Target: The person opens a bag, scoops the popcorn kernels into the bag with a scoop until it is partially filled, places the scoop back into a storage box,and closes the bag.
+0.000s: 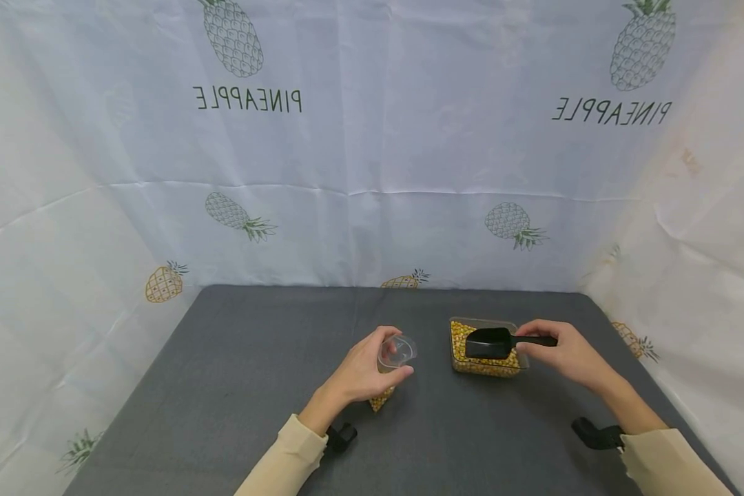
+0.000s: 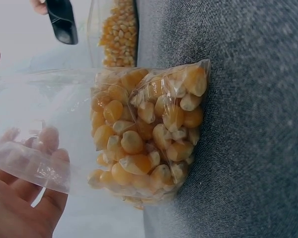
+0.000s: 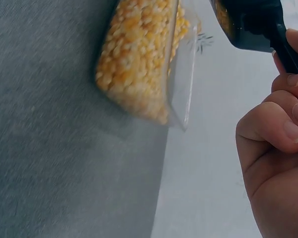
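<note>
My left hand (image 1: 362, 372) curves its thumb and fingers around the open mouth of a clear plastic bag (image 2: 144, 134). Corn kernels (image 2: 131, 144) fill the bag's lower part, which stands upright on the dark cloth. In my right hand (image 1: 561, 353) is the handle of a black scoop (image 1: 490, 344), held between thumb and fingers. The scoop hovers above a clear rectangular container (image 1: 486, 370) of corn kernels. A patch of yellow shows at the scoop's edge in the right wrist view.
Dark grey cloth covers the table (image 1: 254, 344). A white curtain (image 1: 372, 151) printed with pineapples hangs behind and along both sides. Black wrist straps (image 1: 595, 435) show near both cream sleeves.
</note>
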Motion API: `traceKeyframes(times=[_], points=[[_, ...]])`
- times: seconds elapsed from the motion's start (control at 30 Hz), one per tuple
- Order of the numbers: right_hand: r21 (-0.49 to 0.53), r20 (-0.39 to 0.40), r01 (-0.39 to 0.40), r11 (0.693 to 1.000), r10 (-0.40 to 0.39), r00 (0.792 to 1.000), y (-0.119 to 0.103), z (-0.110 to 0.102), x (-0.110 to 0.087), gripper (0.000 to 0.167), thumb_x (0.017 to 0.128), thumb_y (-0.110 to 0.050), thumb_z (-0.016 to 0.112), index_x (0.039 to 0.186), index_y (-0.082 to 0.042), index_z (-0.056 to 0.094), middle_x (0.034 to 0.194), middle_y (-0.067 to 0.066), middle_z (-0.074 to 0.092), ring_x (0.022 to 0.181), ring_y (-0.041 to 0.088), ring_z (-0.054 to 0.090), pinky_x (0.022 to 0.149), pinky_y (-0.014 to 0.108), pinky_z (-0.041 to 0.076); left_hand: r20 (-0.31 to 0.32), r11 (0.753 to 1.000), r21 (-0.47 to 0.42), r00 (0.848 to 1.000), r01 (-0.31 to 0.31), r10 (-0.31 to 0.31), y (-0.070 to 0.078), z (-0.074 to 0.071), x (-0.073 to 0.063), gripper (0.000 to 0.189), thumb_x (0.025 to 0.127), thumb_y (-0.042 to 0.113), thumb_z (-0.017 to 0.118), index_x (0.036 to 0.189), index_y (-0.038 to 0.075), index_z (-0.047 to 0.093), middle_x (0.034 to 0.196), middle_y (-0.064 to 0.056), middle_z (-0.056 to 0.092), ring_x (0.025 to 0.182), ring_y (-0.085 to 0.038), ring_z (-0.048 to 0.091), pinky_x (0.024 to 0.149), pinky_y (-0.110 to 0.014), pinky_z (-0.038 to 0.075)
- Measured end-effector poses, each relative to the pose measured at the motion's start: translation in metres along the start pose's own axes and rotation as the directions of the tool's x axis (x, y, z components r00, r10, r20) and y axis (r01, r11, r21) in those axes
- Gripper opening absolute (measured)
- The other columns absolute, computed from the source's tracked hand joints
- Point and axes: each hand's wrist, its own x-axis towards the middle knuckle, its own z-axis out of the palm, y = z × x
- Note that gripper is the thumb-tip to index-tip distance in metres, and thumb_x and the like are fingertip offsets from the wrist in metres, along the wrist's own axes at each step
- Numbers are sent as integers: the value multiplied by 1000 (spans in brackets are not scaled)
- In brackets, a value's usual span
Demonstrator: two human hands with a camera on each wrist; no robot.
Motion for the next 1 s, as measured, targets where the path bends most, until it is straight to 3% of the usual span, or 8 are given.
traceKeyframes(times=[0.33,0.6,0.77,1.0], points=[[-67,-18,-41,997,40,999,16,-7,-6,25,100,-23,68,119,-6,69,117,12,65,92,5,60,71,31,52,5,1000,3,1000,6,-6,1,-1,1,60,93,45,71,140,13,49,103,9,55,86,-7,52,75,-29,47],[-79,-17,-86,993,85,996,21,-8,-8,27,100,-24,68,119,-5,69,116,13,66,89,7,61,70,31,52,9,1000,-9,1000,13,-13,0,-1,1,65,93,45,71,141,7,50,104,4,57,87,-8,52,75,-29,47],[-90,-14,-121,989,120,993,23,-5,-9,28,100,-26,68,119,-6,69,118,15,66,93,11,62,72,32,53,12,1000,-7,1000,20,-20,-1,-1,1,62,94,46,70,141,12,49,108,-6,61,87,-9,53,76,-30,47],[-84,-12,-139,987,138,990,25,1,-10,29,99,-27,68,119,-6,69,116,13,66,90,11,62,70,33,52,8,1000,-6,1000,7,-7,0,-1,1,60,94,46,70,140,14,49,107,-4,61,87,-8,53,75,-30,47]])
